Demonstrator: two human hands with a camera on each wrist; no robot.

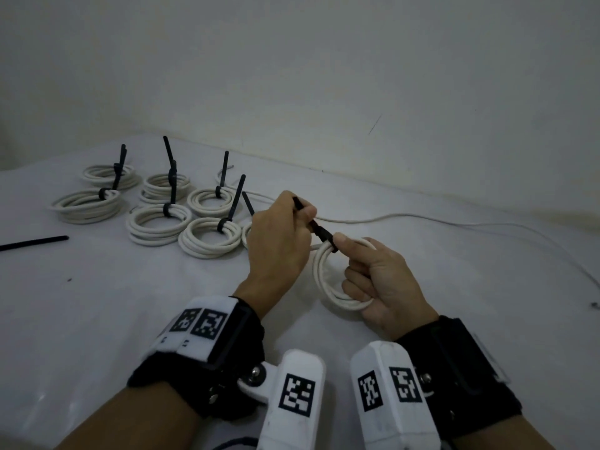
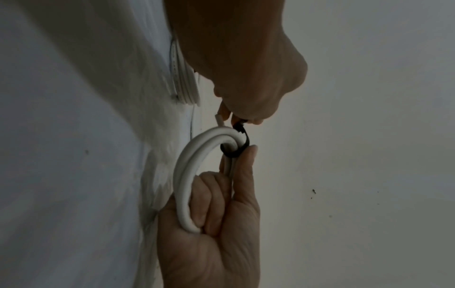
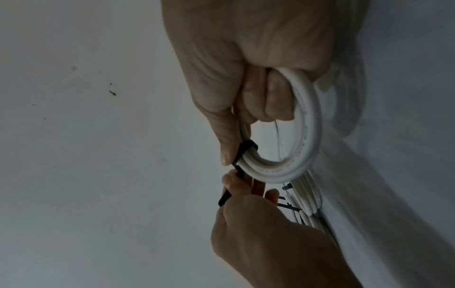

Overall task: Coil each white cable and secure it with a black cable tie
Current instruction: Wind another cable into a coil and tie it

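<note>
Far left, loose black tie (image 1: 34, 242) on the white table (image 1: 130, 303), then tied coils (image 1: 156, 228) in rows. At centre, left hand (image 1: 279, 241) pinching black cable tie (image 1: 319, 232) tail. To the right, right hand (image 1: 383, 284) curled round white cable coil (image 1: 324, 277), thumb beside the tie's loop, above the table.

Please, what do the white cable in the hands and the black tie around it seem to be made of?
The white cable: it looks like a smooth plastic or rubber jacket with a soft sheen and faint print along it; it bends into round loops without kinking. What is inside is not visible.
The black tie: probably matte, flexible plastic, a flat strip that wraps tightly around the coil while its free tail stays straight.
</note>
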